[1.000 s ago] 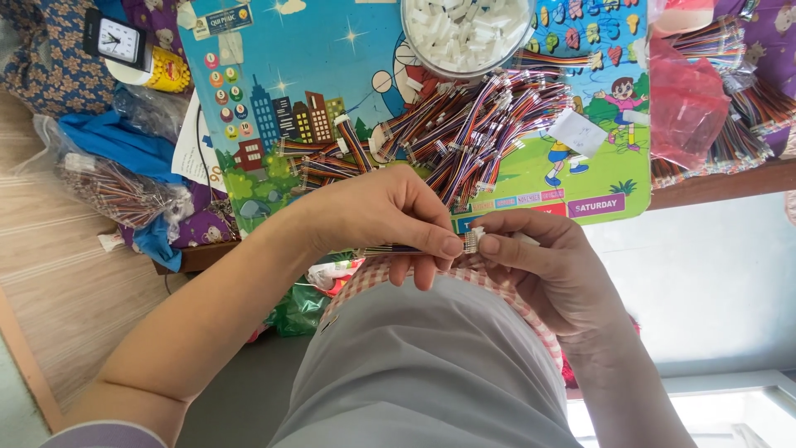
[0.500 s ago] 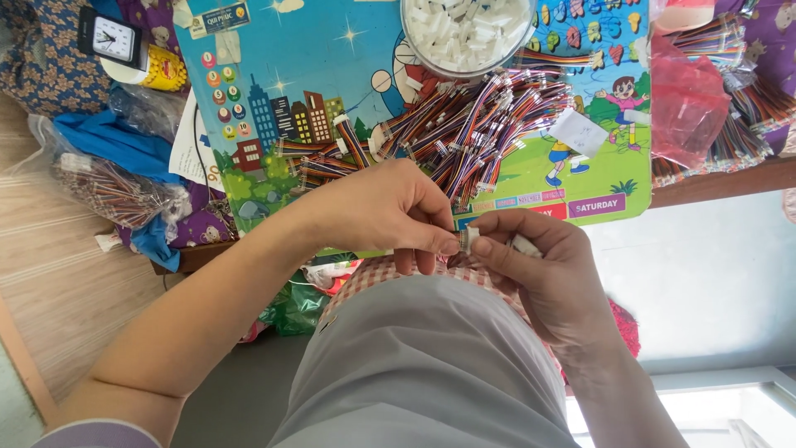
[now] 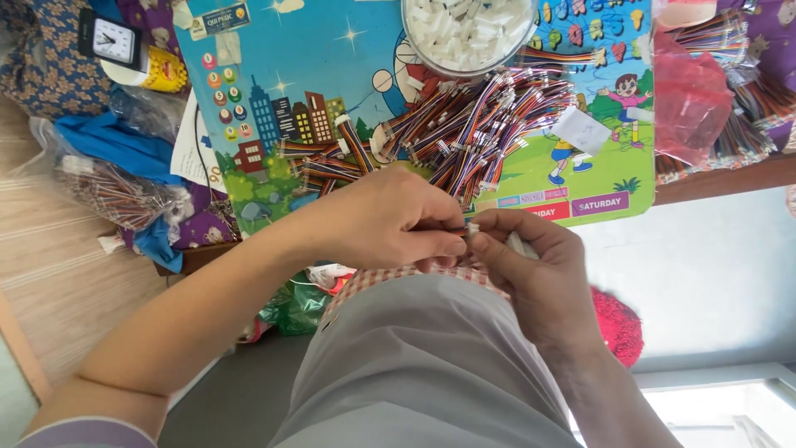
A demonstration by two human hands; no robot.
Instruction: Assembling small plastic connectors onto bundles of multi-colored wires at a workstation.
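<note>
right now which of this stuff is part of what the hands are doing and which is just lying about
In use:
left hand and right hand, pinching a small white connector
pile of striped wire leads
bowl of white connectors
cartoon mat under them

Lying about:
small clock
blue cloth
red plastic bag
pink fluffy thing

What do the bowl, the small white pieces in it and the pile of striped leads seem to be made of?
Bowl: clear glossy plastic, perhaps glass; see-through rim.
White pieces: likely moulded plastic; matt, blocky.
Leads: thin wires in coloured plastic sheathing; bendy strands with white ends.
</note>
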